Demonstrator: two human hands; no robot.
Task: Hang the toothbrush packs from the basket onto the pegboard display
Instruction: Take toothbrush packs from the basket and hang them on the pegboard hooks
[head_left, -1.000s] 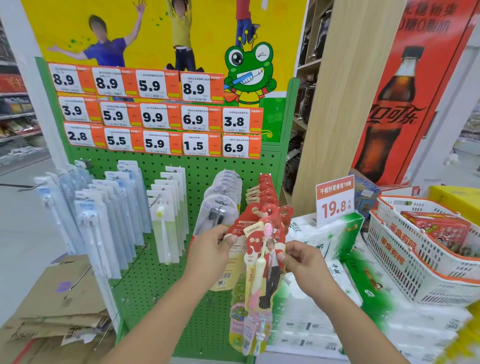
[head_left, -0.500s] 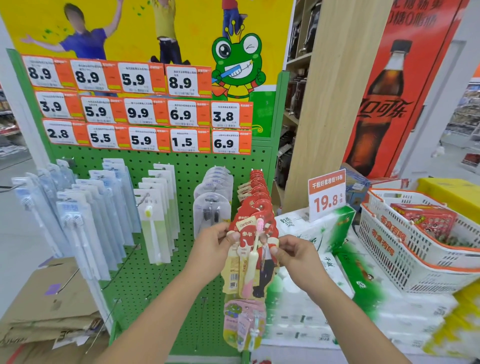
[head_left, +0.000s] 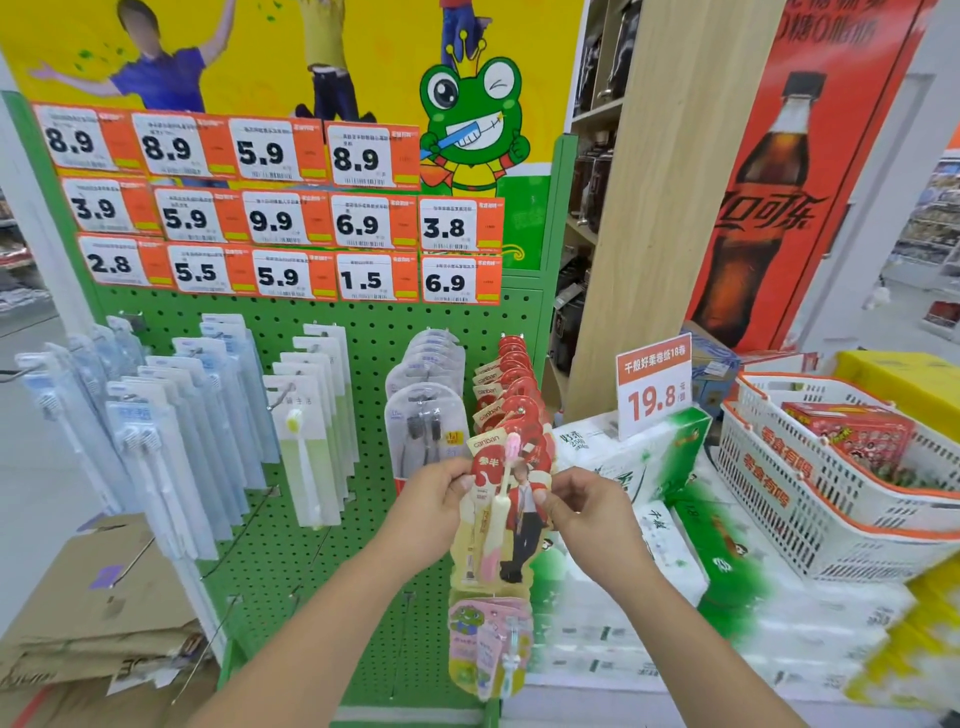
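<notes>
We are in a shop aisle, facing a green pegboard (head_left: 322, 530) under rows of orange price tags (head_left: 280, 208) and a yellow frog poster (head_left: 470, 119).

Both hands hold one red toothbrush pack (head_left: 506, 499) at the front of the red row (head_left: 511, 384) on the pegboard's right side. The left hand (head_left: 434, 512) pinches the pack's left edge between thumb and curled fingers; the right hand (head_left: 582, 512) pinches the right edge likewise. We judge that this two-sided hold keeps the card square so that its top hole meets the hook. Whether the hole is already on the hook we cannot tell, as the pack's head overlaps the hung ones behind it.

Directly below the held pack, a pink frog-printed pack (head_left: 488, 644) hangs on a lower hook. Left of the red row hang clear blister packs (head_left: 428, 410), then white and pale green packs (head_left: 306, 415), then blue-white packs (head_left: 156, 441) towards the pegboard's left edge. Bare hooks stand out beneath them.

Right of the pegboard lie stacked tissue bales (head_left: 639, 499) with a 19.8 sign (head_left: 653, 395). Further right sits the white and orange basket (head_left: 810, 499), holding a red printed pack (head_left: 852, 431), apparently stock left to hang. Flattened cardboard (head_left: 88, 613) lies at the pegboard's lower left.
</notes>
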